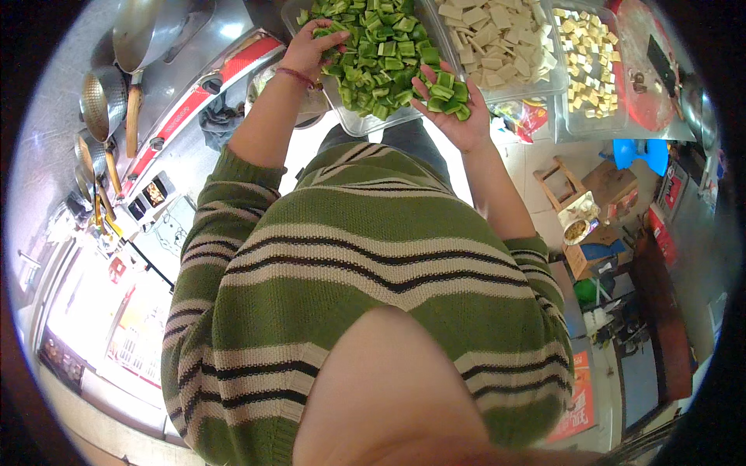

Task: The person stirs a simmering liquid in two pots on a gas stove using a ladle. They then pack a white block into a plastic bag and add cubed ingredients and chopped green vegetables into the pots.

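Note:
A clear plastic tub (pixel 348 121) at the top centre is heaped with cut green pepper pieces (pixel 382 64). At the tub's left side, my left hand (pixel 309 51) has its fingers among the peppers; whether it grips any is hard to see. My right hand (pixel 457 113), palm up by the tub's right front corner, cups several green pepper pieces (pixel 449 96). Right of the peppers stands a second clear tub (pixel 524 93) full of flat pale slices (pixel 501 38). Farther right, a third clear tub (pixel 574 125) holds small yellowish-white cubes (pixel 588 70).
A red round board (pixel 647 110) with a dark-bladed knife (pixel 661 61) lies at the far right. Wooden-handled metal ladles (pixel 105 105) and a red-fronted appliance (pixel 186 110) are at left. A wooden stool (pixel 559 183) and cardboard boxes (pixel 609 183) stand on the floor at right.

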Tool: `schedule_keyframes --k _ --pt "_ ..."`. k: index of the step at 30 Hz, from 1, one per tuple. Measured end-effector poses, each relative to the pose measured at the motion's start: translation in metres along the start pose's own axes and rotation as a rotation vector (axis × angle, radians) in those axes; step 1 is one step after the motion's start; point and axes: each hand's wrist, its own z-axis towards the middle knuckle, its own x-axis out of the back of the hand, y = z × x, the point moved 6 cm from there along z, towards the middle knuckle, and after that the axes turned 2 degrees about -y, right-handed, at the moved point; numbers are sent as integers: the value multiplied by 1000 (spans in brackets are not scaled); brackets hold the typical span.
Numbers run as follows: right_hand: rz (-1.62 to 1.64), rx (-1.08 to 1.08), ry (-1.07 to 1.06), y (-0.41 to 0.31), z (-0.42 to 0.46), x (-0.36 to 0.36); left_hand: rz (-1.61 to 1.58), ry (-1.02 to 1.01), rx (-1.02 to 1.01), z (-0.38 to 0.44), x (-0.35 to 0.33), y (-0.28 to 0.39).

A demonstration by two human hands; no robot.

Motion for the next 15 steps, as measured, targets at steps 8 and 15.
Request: schedule_keyframes --k 8,15 --pt "-8 -74 -10 10 1 -4 -801 -532 -38 -46 -18 1" --pt "-60 -109 -58 35 -7 -17 -1098 -782 -94 -90 -12 -6"
